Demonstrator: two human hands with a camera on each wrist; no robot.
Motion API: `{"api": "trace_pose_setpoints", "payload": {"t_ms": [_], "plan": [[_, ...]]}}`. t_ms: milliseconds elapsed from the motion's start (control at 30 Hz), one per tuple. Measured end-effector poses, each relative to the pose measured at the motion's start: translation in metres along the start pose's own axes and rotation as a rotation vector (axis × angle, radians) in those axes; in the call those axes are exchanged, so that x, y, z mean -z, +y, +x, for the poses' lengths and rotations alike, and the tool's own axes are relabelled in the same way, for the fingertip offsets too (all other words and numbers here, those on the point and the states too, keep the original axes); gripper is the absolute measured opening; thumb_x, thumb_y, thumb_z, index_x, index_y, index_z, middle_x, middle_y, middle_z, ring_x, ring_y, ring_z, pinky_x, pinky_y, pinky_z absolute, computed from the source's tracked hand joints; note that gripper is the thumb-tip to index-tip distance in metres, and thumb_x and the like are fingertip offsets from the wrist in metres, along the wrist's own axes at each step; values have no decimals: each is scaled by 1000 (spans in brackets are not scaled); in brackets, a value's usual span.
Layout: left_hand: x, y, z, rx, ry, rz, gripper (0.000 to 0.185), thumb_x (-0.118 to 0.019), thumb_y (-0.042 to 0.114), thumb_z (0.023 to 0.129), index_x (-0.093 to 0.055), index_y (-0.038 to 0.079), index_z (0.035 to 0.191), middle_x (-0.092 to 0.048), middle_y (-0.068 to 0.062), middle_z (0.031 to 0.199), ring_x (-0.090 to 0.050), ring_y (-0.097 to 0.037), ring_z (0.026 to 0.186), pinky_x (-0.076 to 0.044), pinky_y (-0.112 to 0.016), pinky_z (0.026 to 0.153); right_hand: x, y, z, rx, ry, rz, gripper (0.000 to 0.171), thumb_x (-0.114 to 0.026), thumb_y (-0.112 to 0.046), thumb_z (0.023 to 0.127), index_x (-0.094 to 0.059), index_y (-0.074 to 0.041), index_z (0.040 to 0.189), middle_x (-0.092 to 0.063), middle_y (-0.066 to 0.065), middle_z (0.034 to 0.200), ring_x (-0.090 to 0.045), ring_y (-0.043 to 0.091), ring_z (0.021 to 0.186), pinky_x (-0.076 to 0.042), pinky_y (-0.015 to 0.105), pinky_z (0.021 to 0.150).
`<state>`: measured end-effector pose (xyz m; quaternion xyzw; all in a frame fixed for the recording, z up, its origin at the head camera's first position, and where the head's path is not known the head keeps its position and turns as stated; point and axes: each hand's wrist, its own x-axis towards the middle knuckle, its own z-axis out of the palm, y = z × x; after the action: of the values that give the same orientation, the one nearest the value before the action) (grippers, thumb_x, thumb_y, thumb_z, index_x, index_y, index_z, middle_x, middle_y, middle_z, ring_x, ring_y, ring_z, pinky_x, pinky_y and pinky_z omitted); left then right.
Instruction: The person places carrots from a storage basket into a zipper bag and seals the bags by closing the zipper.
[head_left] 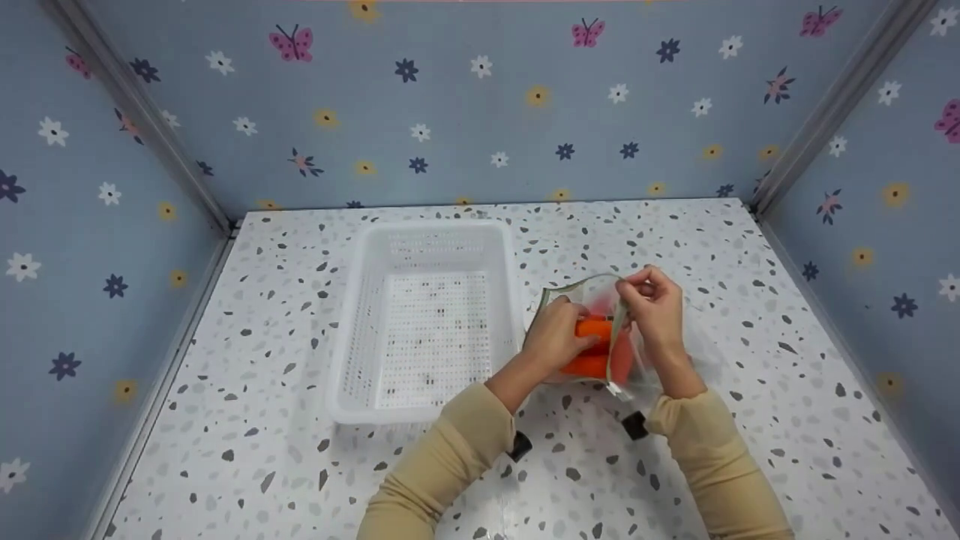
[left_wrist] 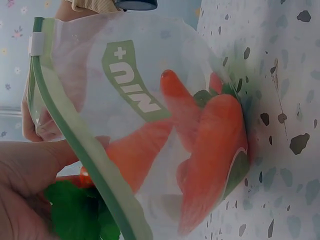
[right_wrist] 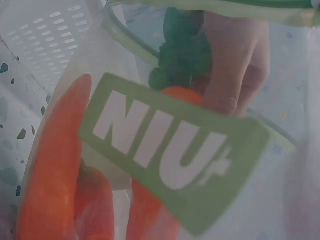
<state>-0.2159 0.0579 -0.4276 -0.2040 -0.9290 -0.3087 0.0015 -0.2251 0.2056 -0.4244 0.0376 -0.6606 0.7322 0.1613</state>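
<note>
A clear zip bag (head_left: 637, 360) with green edging and a green NIU+ label (right_wrist: 175, 150) lies with its mouth spread, holding several orange carrots (left_wrist: 212, 150). My left hand (head_left: 555, 330) reaches into the mouth and grips one carrot (left_wrist: 140, 155) close to its green leafy top (left_wrist: 80, 210). That carrot's tip points into the bag. My right hand (head_left: 656, 307) pinches the bag's rim on the right side. At one end of the zip sits a white slider (left_wrist: 36, 44). In the right wrist view, the leafy top and left fingers show through the plastic.
Left of the bag stands a white perforated plastic basket (head_left: 349, 322), its right wall close to my left wrist. The speckled tabletop (head_left: 262, 360) is bounded by flower-patterned panels (head_left: 465, 97) at the back and both sides.
</note>
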Motion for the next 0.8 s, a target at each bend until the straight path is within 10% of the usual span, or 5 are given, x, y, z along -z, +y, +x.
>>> {"api": "trace_pose_setpoints", "payload": {"t_ms": [800], "plan": [[26, -1, -11, -150, 241, -204, 13, -61, 10, 83, -67, 4, 93, -59, -5, 87, -57, -16, 81, -44, -16, 74, -3, -14, -3, -40, 26, -58, 8, -57, 4, 79, -55, -2, 75, -51, 6, 53, -40, 11, 33, -36, 21, 31]]}}
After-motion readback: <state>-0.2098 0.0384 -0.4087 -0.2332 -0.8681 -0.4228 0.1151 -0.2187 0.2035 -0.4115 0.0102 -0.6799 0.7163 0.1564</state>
